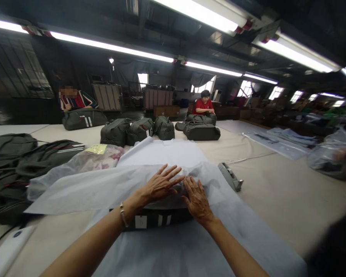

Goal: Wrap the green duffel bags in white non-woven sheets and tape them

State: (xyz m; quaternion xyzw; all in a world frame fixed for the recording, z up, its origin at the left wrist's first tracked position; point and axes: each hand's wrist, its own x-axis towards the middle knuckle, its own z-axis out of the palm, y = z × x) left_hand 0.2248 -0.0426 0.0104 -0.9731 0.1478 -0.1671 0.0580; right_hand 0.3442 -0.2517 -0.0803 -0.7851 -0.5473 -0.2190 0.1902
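My left hand [161, 184] lies with spread fingers on a thin white wrapping sheet [98, 188]. Beside it my right hand [196, 197] rests flat on the same sheet, fingers stretched forward, the two hands nearly touching. Under the sheet is a dark bag [154, 220], of which only the near side shows, with a white tag and two white stripes. Its top is covered by the sheet. More pale sheeting [167, 152] lies beneath and beyond the bag. A grey tape dispenser [230, 177] sits to the right of the sheet.
Dark green bags [54, 154] pile up at left, next to a clear plastic bag [89, 157] with a yellow label. Several more bags [138, 130] stand along the table [265, 184]. Two people [204, 105] work across it. Plastic wrapping [334, 150] lies at right near a blurred hand.
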